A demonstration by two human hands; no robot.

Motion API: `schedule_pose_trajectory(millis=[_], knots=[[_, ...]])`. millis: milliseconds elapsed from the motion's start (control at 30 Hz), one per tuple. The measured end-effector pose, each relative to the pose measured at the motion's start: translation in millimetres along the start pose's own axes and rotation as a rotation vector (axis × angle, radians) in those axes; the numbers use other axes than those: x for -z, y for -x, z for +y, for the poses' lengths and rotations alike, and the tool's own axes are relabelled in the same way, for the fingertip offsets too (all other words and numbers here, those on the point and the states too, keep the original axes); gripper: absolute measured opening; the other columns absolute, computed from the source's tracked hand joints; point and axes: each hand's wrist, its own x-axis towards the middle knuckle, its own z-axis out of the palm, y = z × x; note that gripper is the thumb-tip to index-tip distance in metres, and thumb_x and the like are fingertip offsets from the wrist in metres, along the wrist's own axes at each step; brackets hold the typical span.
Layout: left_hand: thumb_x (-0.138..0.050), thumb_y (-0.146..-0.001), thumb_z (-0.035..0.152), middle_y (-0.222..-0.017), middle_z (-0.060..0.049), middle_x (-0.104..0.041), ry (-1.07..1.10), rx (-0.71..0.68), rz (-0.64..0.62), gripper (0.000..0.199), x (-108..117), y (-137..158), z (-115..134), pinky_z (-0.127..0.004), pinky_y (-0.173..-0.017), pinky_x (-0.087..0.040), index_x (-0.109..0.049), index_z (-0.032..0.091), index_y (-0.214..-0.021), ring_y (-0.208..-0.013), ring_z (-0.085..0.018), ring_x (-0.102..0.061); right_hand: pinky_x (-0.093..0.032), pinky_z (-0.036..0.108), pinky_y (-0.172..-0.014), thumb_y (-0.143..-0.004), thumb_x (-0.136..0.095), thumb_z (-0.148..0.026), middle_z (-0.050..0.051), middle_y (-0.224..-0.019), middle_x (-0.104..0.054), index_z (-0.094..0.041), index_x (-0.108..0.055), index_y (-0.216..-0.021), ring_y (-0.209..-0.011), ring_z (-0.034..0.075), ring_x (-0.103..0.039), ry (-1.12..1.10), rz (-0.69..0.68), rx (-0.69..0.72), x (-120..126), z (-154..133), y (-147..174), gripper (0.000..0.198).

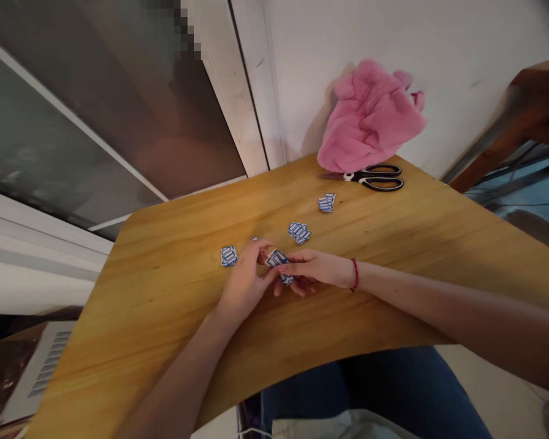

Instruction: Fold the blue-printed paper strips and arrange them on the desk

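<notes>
My left hand [246, 277] and my right hand [318, 268] meet over the table's middle, both closed on a small stack of blue-and-white cards [277, 259]. My right thumb lies across the top of the stack, while the left thumb and fingers grip its left side. Left of my hands sits a fanned pile of similar cards [229, 256]. Another pile [299, 232] lies just beyond my right fingers, and a third pile [327, 202] is farther back. Behind my left fingers a bit of another card [255, 238] shows, mostly hidden. The print is too small to read.
Black-handled scissors [370, 178] lie at the back of the wooden table [174, 311], blades partly beside a pink plush cloth [370, 119] against the wall. A glass sliding door [165, 110] borders the table's far left. Wooden furniture [507, 134] stands off to the right.
</notes>
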Motion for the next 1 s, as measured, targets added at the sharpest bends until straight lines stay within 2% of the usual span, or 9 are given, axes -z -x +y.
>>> schedule_pose_trajectory(millis=[100,167,300,400,467,567,667,800,1000], knots=[[-0.062,-0.082,0.028,-0.098,-0.005,-0.059,-0.077,-0.131,0.006,0.024,-1.1,0.6,2.2,-0.031,-0.080,-0.045,-0.057,0.022,-0.105,-0.090,-0.018,-0.055,-0.036,0.016,-0.042,-0.087,-0.052,-0.046,0.006,-0.081,-0.069,-0.013,-0.053,-0.090,-0.046,0.004,-0.051,-0.060,0.031,0.013,1.5,2.0,0.3,0.033],[-0.060,-0.084,0.030,-0.107,-0.007,-0.059,-0.078,-0.148,0.015,0.026,-1.1,0.4,9.2,-0.031,-0.082,-0.045,-0.058,0.023,-0.109,-0.097,-0.019,-0.055,-0.038,0.016,-0.043,-0.089,-0.050,-0.043,0.004,-0.075,-0.069,-0.013,-0.053,-0.086,-0.045,0.004,-0.052,-0.040,0.089,0.066,5.6,1.6,1.5,0.030],[-0.053,-0.089,0.033,-0.108,-0.007,-0.061,0.075,0.009,0.083,0.029,-2.2,-8.6,25.3,-0.029,-0.076,-0.046,-0.057,0.023,-0.115,-0.088,-0.016,-0.057,-0.038,0.016,-0.042,-0.088,-0.053,-0.042,0.002,-0.072,-0.067,-0.013,-0.052,-0.084,-0.043,0.004,-0.052,0.043,0.242,0.211,22.7,-3.6,6.6,0.029],[-0.054,-0.087,0.038,-0.094,-0.005,-0.064,0.335,0.179,0.042,0.030,-7.4,-27.2,30.3,-0.026,-0.067,-0.045,-0.058,0.022,-0.112,-0.081,-0.014,-0.058,-0.037,0.017,-0.039,-0.084,-0.056,-0.046,0.003,-0.074,-0.068,-0.013,-0.054,-0.087,-0.040,0.004,-0.051,0.098,0.343,0.274,34.8,-7.9,10.1,0.033],[-0.060,-0.082,0.038,-0.085,-0.003,-0.065,0.487,0.244,-0.007,0.028,-13.1,-42.1,31.0,-0.024,-0.061,-0.043,-0.062,0.020,-0.104,-0.073,-0.013,-0.057,-0.035,0.018,-0.035,-0.082,-0.058,-0.048,0.003,-0.074,-0.068,-0.013,-0.053,-0.088,-0.036,0.004,-0.048,0.107,0.406,0.318,38.8,-9.3,11.2,0.036],[-0.069,-0.074,0.034,-0.076,-0.001,-0.064,0.585,0.271,0.001,0.020,-22.3,-57.9,31.2,-0.023,-0.063,-0.043,-0.064,0.016,-0.082,-0.065,-0.010,-0.055,-0.030,0.018,-0.031,-0.081,-0.058,-0.048,0.001,-0.072,-0.068,-0.014,-0.052,-0.087,-0.032,0.003,-0.044,0.115,0.498,0.374,39.5,-9.5,11.5,0.035],[-0.070,-0.073,0.033,-0.071,0.000,-0.063,0.622,0.285,0.069,0.018,-29.0,-59.0,30.7,-0.022,-0.066,-0.043,-0.064,0.016,-0.075,-0.066,-0.009,-0.054,-0.025,0.016,-0.029,-0.079,-0.060,-0.047,-0.001,-0.063,-0.065,-0.015,-0.051,-0.083,-0.031,0.002,-0.040,0.178,0.564,0.381,38.7,-8.7,11.9,0.034],[-0.068,-0.075,0.035,-0.069,0.001,-0.062,0.662,0.288,0.120,0.019,-33.4,-49.7,26.5,-0.021,-0.063,-0.042,-0.066,0.017,-0.076,-0.064,-0.009,-0.053,-0.024,0.015,-0.029,-0.076,-0.064,-0.046,-0.005,-0.052,-0.058,-0.016,-0.048,-0.079,-0.031,0.002,-0.037,0.237,0.568,0.336,38.8,-8.3,11.5,0.035],[-0.067,-0.077,0.032,-0.070,0.001,-0.062,0.662,0.213,0.220,0.015,-41.6,-44.9,23.0,-0.020,-0.061,-0.043,-0.064,0.018,-0.082,-0.063,-0.009,-0.054,-0.025,0.015,-0.031,-0.074,-0.067,-0.041,-0.006,-0.050,-0.056,-0.016,-0.048,-0.079,-0.032,0.003,-0.038,0.252,0.610,0.312,39.7,-8.1,8.4,0.031]])
